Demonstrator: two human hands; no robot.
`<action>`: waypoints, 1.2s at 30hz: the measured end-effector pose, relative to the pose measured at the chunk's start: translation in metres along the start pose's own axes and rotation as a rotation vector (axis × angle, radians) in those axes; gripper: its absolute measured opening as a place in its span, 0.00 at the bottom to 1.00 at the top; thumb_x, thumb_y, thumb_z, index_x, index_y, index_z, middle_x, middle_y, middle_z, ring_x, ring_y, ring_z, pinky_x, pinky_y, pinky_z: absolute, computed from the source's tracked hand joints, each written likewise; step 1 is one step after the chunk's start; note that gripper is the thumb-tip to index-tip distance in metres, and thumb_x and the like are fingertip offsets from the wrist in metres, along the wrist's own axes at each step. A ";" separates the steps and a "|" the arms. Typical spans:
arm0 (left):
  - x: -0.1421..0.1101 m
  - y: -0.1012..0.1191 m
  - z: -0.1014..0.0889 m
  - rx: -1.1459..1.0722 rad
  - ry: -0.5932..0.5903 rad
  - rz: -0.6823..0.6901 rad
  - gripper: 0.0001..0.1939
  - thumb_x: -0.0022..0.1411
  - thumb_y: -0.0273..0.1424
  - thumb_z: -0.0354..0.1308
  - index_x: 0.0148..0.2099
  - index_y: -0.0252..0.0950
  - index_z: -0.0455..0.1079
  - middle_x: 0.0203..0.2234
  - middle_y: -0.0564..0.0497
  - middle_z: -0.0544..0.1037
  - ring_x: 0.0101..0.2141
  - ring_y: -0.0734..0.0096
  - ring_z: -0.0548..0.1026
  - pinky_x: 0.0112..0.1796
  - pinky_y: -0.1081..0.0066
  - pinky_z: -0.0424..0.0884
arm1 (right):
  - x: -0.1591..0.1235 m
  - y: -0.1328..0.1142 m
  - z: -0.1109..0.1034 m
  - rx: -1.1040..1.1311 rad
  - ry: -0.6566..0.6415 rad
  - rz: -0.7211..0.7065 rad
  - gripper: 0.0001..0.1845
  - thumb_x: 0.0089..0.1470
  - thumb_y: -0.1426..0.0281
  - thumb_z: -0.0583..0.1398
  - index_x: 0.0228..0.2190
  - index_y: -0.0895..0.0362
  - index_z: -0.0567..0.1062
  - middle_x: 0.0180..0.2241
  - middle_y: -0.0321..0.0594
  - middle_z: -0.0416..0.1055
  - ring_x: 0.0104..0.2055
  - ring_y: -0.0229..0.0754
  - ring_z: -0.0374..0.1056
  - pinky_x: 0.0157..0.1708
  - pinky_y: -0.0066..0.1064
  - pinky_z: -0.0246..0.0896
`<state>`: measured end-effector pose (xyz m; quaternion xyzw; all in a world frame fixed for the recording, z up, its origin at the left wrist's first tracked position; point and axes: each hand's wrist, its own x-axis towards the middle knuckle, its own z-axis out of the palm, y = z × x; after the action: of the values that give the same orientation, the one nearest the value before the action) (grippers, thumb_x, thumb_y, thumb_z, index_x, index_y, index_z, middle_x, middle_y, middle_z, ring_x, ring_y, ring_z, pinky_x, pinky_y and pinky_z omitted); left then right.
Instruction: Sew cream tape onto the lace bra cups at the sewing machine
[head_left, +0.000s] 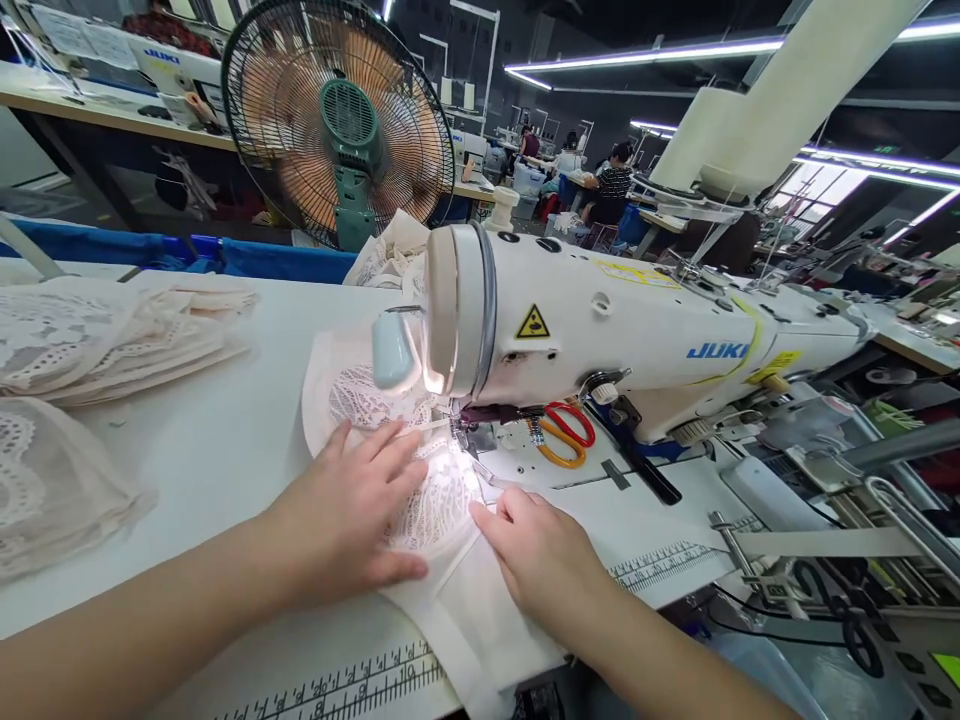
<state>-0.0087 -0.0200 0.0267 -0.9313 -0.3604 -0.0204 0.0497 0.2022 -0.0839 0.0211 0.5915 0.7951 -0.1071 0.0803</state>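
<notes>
A cream lace garment piece (435,510) lies under the needle area of a white sewing machine (585,310), lit by its lamp. My left hand (352,500) rests flat on the lace with its fingers spread, left of the presser foot (463,425). At the near right of the foot, my right hand (536,545) pinches the edge of the fabric between thumb and bent fingers. Plain cream cloth with a band runs from there over the table's front edge. Part of the fabric is hidden beneath both hands.
Scissors with red and orange handles (562,445) lie beside the machine bed. Stacked lace pieces (112,340) cover the table's left side. A large fan (341,120) stands behind the table. Printed rulers (360,690) mark the front edge. People sit at machines farther back.
</notes>
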 end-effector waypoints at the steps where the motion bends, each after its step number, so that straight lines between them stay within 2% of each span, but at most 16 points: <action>1: -0.004 0.000 0.003 0.003 -0.014 -0.009 0.39 0.49 0.52 0.63 0.58 0.35 0.67 0.62 0.38 0.61 0.61 0.39 0.55 0.56 0.35 0.50 | 0.001 0.000 0.000 -0.003 -0.004 -0.006 0.30 0.53 0.79 0.51 0.57 0.50 0.65 0.38 0.43 0.69 0.37 0.44 0.65 0.26 0.30 0.49; 3: -0.008 -0.003 0.007 0.006 -0.070 -0.024 0.45 0.46 0.54 0.63 0.61 0.35 0.63 0.63 0.38 0.57 0.62 0.40 0.52 0.57 0.34 0.45 | 0.002 0.001 0.000 -0.017 -0.019 -0.011 0.31 0.54 0.79 0.51 0.59 0.50 0.63 0.37 0.44 0.69 0.37 0.45 0.66 0.26 0.31 0.50; 9: 0.007 -0.023 0.012 -0.071 -0.214 -0.116 0.45 0.51 0.54 0.58 0.66 0.39 0.54 0.66 0.39 0.50 0.64 0.36 0.46 0.55 0.29 0.38 | 0.014 -0.002 -0.008 -0.051 -0.089 -0.001 0.34 0.54 0.78 0.52 0.62 0.53 0.58 0.36 0.46 0.71 0.37 0.45 0.68 0.28 0.31 0.55; 11: 0.010 -0.030 0.014 -0.095 -0.230 -0.159 0.46 0.51 0.55 0.57 0.67 0.40 0.52 0.66 0.38 0.48 0.64 0.35 0.45 0.55 0.28 0.38 | 0.019 -0.003 -0.012 -0.052 -0.099 0.010 0.34 0.54 0.78 0.53 0.62 0.53 0.57 0.35 0.46 0.72 0.36 0.45 0.69 0.28 0.30 0.55; 14: 0.010 -0.038 0.019 -0.125 -0.239 -0.197 0.46 0.51 0.55 0.55 0.67 0.41 0.50 0.67 0.38 0.47 0.64 0.34 0.46 0.53 0.28 0.46 | 0.024 -0.003 -0.017 -0.051 -0.111 0.011 0.36 0.53 0.78 0.53 0.63 0.54 0.55 0.35 0.46 0.73 0.36 0.45 0.70 0.26 0.29 0.55; 16: 0.008 -0.041 0.022 -0.128 -0.185 -0.188 0.45 0.51 0.55 0.55 0.66 0.40 0.53 0.66 0.36 0.49 0.63 0.32 0.48 0.52 0.27 0.49 | 0.026 -0.003 -0.019 -0.052 -0.132 0.009 0.37 0.53 0.79 0.53 0.63 0.54 0.54 0.35 0.47 0.74 0.36 0.45 0.71 0.25 0.28 0.54; 17: 0.007 -0.041 0.022 -0.124 -0.117 -0.173 0.43 0.52 0.55 0.55 0.65 0.39 0.57 0.65 0.35 0.53 0.62 0.31 0.51 0.51 0.27 0.50 | 0.027 -0.003 -0.019 -0.051 -0.142 0.007 0.37 0.53 0.79 0.53 0.63 0.54 0.53 0.36 0.47 0.74 0.36 0.45 0.71 0.25 0.29 0.54; 19: 0.009 -0.038 0.021 -0.140 0.075 -0.116 0.30 0.57 0.51 0.52 0.54 0.37 0.70 0.59 0.35 0.63 0.57 0.35 0.61 0.52 0.32 0.54 | 0.027 -0.004 -0.019 -0.046 -0.150 0.001 0.37 0.54 0.78 0.53 0.64 0.55 0.52 0.36 0.47 0.74 0.36 0.45 0.71 0.25 0.29 0.55; 21: 0.017 -0.031 0.015 -0.245 0.241 -0.049 0.20 0.65 0.43 0.45 0.40 0.36 0.74 0.50 0.39 0.72 0.50 0.49 0.71 0.49 0.49 0.67 | 0.028 -0.005 -0.019 -0.048 -0.142 0.002 0.36 0.54 0.77 0.53 0.64 0.54 0.52 0.36 0.46 0.74 0.36 0.46 0.71 0.25 0.29 0.55; 23: 0.030 -0.022 0.009 -0.389 0.274 -0.021 0.20 0.67 0.34 0.40 0.35 0.36 0.73 0.41 0.43 0.76 0.41 0.62 0.75 0.39 0.66 0.72 | 0.028 -0.006 -0.018 -0.056 -0.140 0.016 0.37 0.54 0.77 0.53 0.63 0.53 0.53 0.36 0.45 0.75 0.35 0.46 0.71 0.25 0.29 0.56; 25: 0.046 -0.014 0.005 -0.451 0.175 -0.095 0.16 0.64 0.29 0.42 0.37 0.36 0.72 0.36 0.46 0.76 0.37 0.66 0.75 0.35 0.70 0.71 | 0.028 -0.006 -0.018 -0.064 -0.131 0.026 0.37 0.53 0.79 0.53 0.63 0.53 0.55 0.35 0.45 0.75 0.35 0.46 0.72 0.25 0.29 0.56; 27: 0.060 -0.008 0.004 -0.437 0.038 -0.211 0.11 0.61 0.28 0.47 0.36 0.36 0.72 0.34 0.47 0.76 0.36 0.65 0.74 0.35 0.70 0.70 | 0.028 -0.006 -0.017 -0.068 -0.114 0.026 0.36 0.52 0.79 0.53 0.62 0.53 0.57 0.34 0.45 0.75 0.34 0.46 0.72 0.24 0.29 0.55; 29: 0.069 -0.003 0.005 -0.414 -0.043 -0.296 0.08 0.59 0.28 0.50 0.34 0.36 0.71 0.33 0.48 0.76 0.34 0.63 0.75 0.31 0.69 0.68 | 0.028 -0.006 -0.016 -0.065 -0.098 0.022 0.36 0.51 0.79 0.53 0.62 0.53 0.57 0.34 0.45 0.75 0.34 0.46 0.72 0.24 0.29 0.56; 32: 0.075 0.003 0.007 -0.375 -0.073 -0.371 0.07 0.58 0.27 0.50 0.30 0.36 0.68 0.30 0.48 0.75 0.30 0.61 0.74 0.26 0.69 0.64 | 0.027 -0.006 -0.015 -0.052 -0.090 0.015 0.38 0.51 0.80 0.54 0.62 0.53 0.56 0.34 0.45 0.75 0.35 0.45 0.72 0.26 0.28 0.58; 36: 0.080 0.009 0.005 -0.325 -0.107 -0.429 0.07 0.56 0.25 0.48 0.28 0.37 0.64 0.28 0.48 0.74 0.29 0.61 0.73 0.24 0.70 0.61 | 0.027 -0.005 -0.017 -0.035 -0.106 0.017 0.38 0.50 0.80 0.54 0.62 0.53 0.56 0.35 0.45 0.76 0.36 0.45 0.73 0.27 0.28 0.60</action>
<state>0.0560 0.0276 0.0270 -0.8292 -0.5435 -0.0386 -0.1249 0.1898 -0.0563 0.0308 0.5904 0.7863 -0.1236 0.1338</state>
